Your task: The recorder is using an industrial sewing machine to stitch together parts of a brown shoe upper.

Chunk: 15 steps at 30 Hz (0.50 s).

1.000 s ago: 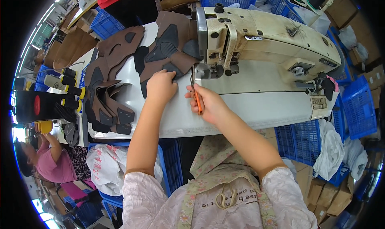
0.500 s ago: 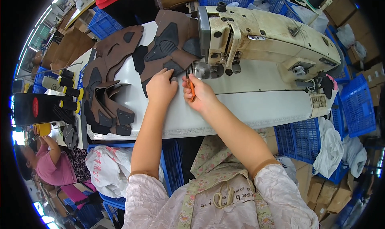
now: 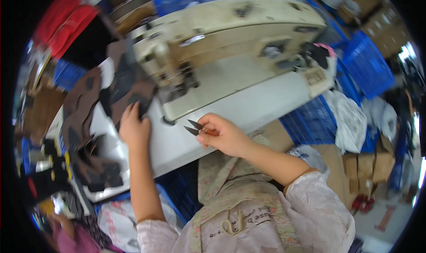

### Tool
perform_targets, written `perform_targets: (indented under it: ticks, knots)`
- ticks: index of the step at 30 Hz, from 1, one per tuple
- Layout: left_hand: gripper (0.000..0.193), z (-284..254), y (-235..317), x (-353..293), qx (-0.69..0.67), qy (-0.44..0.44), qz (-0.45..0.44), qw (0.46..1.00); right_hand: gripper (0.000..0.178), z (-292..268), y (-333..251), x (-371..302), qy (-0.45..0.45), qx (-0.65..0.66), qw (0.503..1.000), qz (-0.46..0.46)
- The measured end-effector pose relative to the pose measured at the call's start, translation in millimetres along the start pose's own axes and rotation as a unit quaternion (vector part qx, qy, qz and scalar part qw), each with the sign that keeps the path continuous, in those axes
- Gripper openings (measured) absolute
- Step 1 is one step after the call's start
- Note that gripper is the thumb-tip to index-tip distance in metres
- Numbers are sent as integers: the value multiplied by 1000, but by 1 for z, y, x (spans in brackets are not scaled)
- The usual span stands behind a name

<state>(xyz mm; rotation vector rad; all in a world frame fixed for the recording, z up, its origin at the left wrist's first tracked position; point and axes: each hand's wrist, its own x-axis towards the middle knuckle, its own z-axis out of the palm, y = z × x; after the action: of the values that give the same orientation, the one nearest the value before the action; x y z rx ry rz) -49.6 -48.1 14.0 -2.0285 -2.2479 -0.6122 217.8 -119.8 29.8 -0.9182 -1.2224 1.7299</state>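
The snips (image 3: 198, 126) have come away from the brown piece (image 3: 137, 91). Half a second ago their blades stood close by its lower edge, pointing up the frame; now they hang near the centre of the frame over the surface (image 3: 248, 103), spread apart and pointing left, clear of the piece. The right hand (image 3: 225, 135) has kept its grip: its fingers are wrapped around the orange handles.

The left hand (image 3: 135, 126) has stayed with the brown piece, its fingers laid over the lower edge, left of centre; blur hides whether they pinch it or only press. The piece lies beside the needle end of the sewing machine (image 3: 242, 29), with other brown pieces (image 3: 95, 166) further left.

The whole view has swung too, so the machine now slants across the upper frame. For the work, I take this as a pause in trimming, the piece kept in place; no cut end or loose thread is clear enough to confirm a snip.
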Motion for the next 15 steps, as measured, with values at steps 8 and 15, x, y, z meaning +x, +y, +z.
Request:
perform_targets:
  ticks: [8,15]
  knots:
    - [50,21,-21,0,36,64,125,989,21,-276,-70,-79,397,-639,631,-188]
    - [48,22,-19,-3,66,48,108,991,19,-359,-21,-101,402,-567,701,-156]
